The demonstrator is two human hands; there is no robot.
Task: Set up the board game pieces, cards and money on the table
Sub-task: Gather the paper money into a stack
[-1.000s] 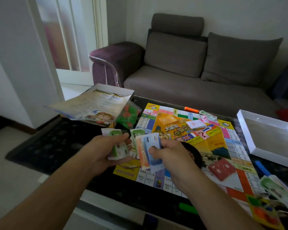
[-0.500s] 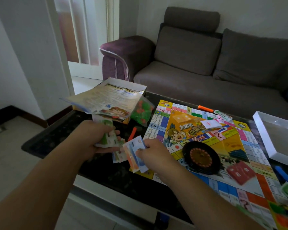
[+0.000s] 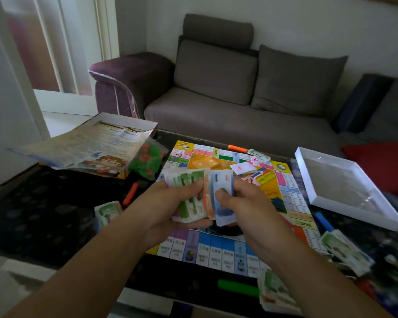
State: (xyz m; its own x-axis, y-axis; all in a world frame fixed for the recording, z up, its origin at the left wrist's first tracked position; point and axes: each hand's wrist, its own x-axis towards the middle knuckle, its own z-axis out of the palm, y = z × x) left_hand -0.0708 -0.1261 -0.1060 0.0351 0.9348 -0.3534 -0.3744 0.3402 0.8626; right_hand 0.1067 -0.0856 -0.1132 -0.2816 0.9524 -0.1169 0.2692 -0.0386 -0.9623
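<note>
The colourful game board (image 3: 218, 251) lies open on the dark glass table (image 3: 44, 216). Above its near half, my left hand (image 3: 163, 203) holds a stack of green play-money notes (image 3: 184, 180). Right beside it, my right hand (image 3: 241, 203) pinches a fan of blue and orange notes (image 3: 221, 187) with the thumb on top. Small piles of green notes lie on the table at the left (image 3: 107, 213), at the near right (image 3: 276, 292) and at the far right (image 3: 345, 251). A white card (image 3: 242, 168) rests on the board's middle.
An open box with a rule sheet (image 3: 90, 145) and a bag of red and green pieces (image 3: 147, 160) stand at the back left. A white box lid (image 3: 345, 187) sits at the right. Orange (image 3: 130, 195), blue (image 3: 323, 221) and green (image 3: 238, 288) markers lie around the board. A grey sofa (image 3: 239, 115) stands behind.
Both hands came back from the table's left side to over the board and drew together. A small pile of green notes now lies on the table at the left.
</note>
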